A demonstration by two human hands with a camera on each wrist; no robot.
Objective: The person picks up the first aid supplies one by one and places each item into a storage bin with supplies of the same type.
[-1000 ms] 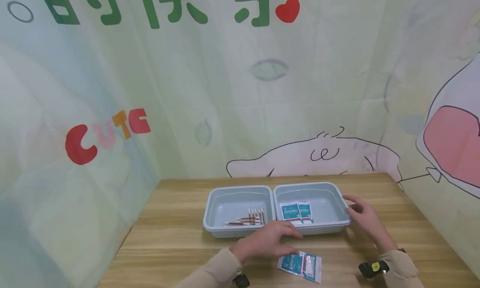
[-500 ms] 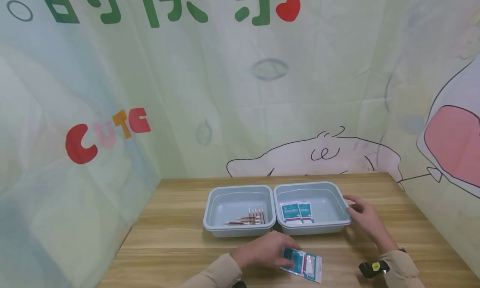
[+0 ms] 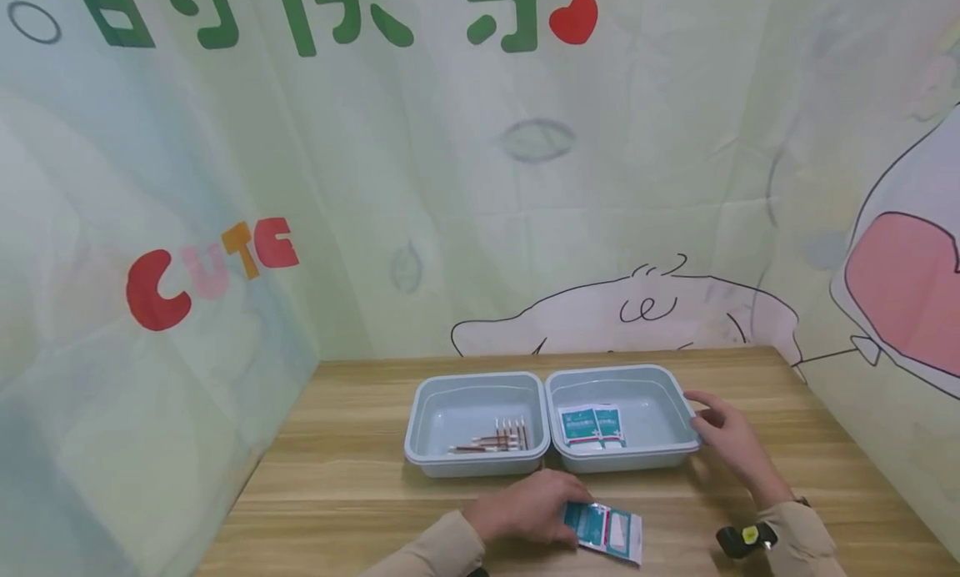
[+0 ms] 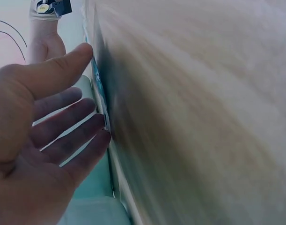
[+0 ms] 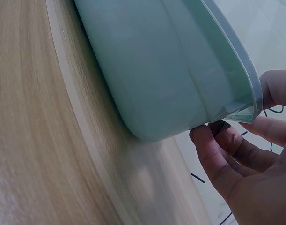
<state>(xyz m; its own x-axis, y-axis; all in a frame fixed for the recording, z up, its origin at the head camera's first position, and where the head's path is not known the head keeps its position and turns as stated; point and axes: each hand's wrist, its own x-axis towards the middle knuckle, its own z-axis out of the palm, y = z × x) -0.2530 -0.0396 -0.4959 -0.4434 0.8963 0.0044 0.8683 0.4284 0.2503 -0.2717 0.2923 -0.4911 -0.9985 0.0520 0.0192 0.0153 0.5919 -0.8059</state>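
A teal-and-white sachet (image 3: 607,529) lies on the table in front of the trays. My left hand (image 3: 534,506) holds its left end, thumb at the near edge and fingers at the far edge. In the left wrist view the sachet (image 4: 99,82) shows as a thin strip between thumb and fingertips. My right hand (image 3: 733,444) grips the right end of the right-hand pale blue tray (image 3: 656,414). In the right wrist view its fingers (image 5: 210,150) curl under the rim, with the thumb over it. Two similar sachets (image 3: 581,425) lie side by side inside that tray.
A second pale blue tray (image 3: 453,414) stands against the first on the left, with several brown-stemmed cotton swabs (image 3: 501,438) in its right part. Behind the wooden table (image 3: 337,444) hangs a printed cloth (image 3: 390,185).
My left hand has come down and toward me from above the sachet, and its thumb and fingers have closed on the sachet's left end. The right hand has stayed at the tray rim.
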